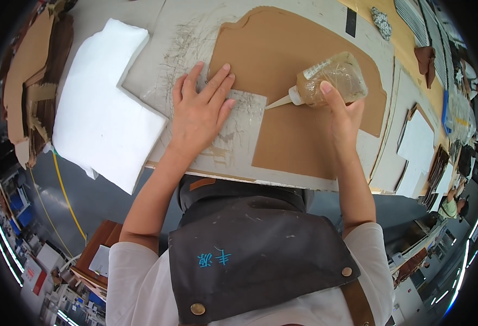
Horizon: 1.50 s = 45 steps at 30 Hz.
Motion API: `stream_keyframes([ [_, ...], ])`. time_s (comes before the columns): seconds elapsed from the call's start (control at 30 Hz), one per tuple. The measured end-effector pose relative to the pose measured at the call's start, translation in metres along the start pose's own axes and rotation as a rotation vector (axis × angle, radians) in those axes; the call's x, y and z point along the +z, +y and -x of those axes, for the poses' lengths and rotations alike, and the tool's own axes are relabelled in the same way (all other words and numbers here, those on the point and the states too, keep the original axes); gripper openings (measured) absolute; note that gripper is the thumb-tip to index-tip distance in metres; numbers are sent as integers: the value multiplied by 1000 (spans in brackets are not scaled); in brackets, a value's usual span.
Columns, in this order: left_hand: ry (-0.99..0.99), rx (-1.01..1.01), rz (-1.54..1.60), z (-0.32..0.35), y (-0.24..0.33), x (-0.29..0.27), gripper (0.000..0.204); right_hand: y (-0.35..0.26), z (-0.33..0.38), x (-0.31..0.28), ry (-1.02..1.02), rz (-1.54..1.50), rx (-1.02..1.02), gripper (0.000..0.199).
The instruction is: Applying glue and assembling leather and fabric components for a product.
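A brown cardboard piece (299, 146) with a rectangular notch lies flat on the worktable in front of me. My right hand (339, 106) grips a clear squeeze glue bottle (337, 76), tilted so that its long pale nozzle (280, 102) points left. The nozzle tip is at the cardboard's inner notch corner; whether it touches I cannot tell. My left hand (198, 111) rests with fingers spread, partly on the grey tabletop within the notch, its fingertips at the cardboard's left edge.
White foam piece (106, 103) lies at the left, overhanging the table's front edge. Stacked brown cardboard (29, 81) stands farther left. Glue smears mark the grey tabletop (179, 41). At right are a white-topped panel (416, 136), a black strip (351, 22) and a crumpled grey wad (381, 23).
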<state>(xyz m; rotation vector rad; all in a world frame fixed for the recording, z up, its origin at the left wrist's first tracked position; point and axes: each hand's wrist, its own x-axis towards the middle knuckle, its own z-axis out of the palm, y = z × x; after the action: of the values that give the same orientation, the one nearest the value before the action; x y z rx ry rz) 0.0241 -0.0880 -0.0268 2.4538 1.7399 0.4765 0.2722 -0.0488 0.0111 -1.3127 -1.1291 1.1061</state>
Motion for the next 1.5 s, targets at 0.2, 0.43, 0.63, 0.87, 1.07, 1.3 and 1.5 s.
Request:
stream_keyframes([
  [0.2, 18, 6, -5, 0, -1, 1, 38, 9, 15, -6, -44, -84, 105, 44],
  [0.43, 51, 27, -16, -3, -1, 2, 36, 8, 37, -9, -63, -66, 123, 41],
  [0.63, 86, 44, -38, -1, -4, 7, 35, 10, 55, -5, -75, -91, 85, 38],
  [0.87, 135, 70, -60, -1, -4, 10, 34, -4, 75, -6, -144, 15, 78, 50],
  [1.07, 209, 110, -61, -2, -8, 15, 32, -16, 87, 0, -191, 170, -87, 63],
  [1.3, 152, 88, -77, -2, -7, 13, 34, -21, 94, -11, -233, 271, -184, 71],
  [1.5, 182, 97, -115, -1, -9, 15, 33, -25, 99, -28, -161, 312, -160, 73],
])
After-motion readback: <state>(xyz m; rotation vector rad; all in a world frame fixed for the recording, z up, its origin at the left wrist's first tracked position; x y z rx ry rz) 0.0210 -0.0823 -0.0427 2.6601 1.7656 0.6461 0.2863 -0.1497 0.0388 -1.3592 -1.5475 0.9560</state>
